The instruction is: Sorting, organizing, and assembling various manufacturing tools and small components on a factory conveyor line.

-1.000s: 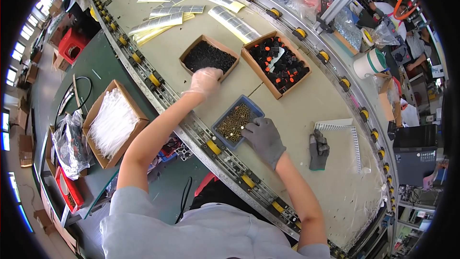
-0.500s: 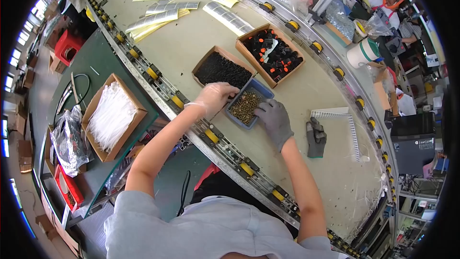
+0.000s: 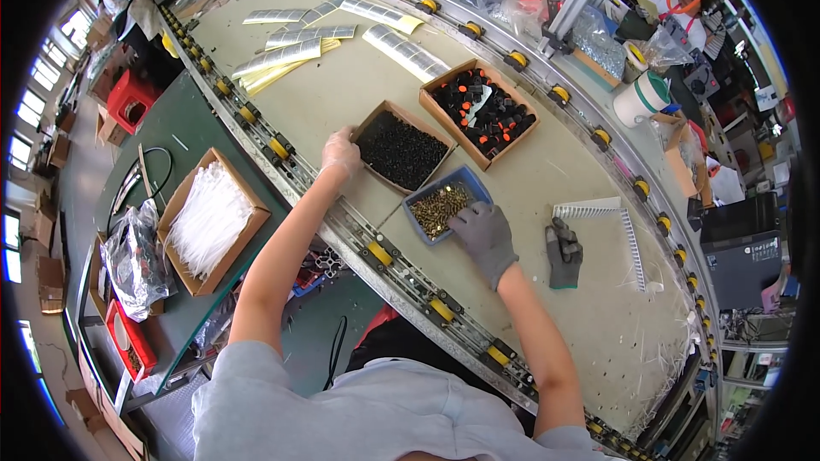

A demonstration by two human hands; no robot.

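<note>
My left hand point(image 3: 342, 152), in a thin translucent glove, is closed on the left corner of a cardboard box point(image 3: 381, 172) filled with small black screw-like pieces. My right hand point(image 3: 483, 237), in a grey work glove, reaches over the right rim of a blue plastic bin point(image 3: 416, 224). Its fingers curl inside that rim, against the small brass-coloured parts point(image 3: 440, 207) in the bin; the glove hides part of the grip. The bin stands just in front of the black-piece box. Behind them is another cardboard box point(image 3: 440, 108) of black parts with orange ends.
A spare grey glove point(image 3: 564, 253) and a white slotted strip point(image 3: 634, 243) lie to the right. Silver label sheets point(image 3: 401, 49) lie at the back. Roller rails point(image 3: 380, 252) edge the worktop. On the left table stands a box of white strips point(image 3: 207, 213); a person point(image 3: 128, 0) stands far left.
My left hand has moved left, from between box and bin to the box's outer corner. The black-piece box and blue bin have shifted slightly nearer me. My right hand has stayed at the bin.
</note>
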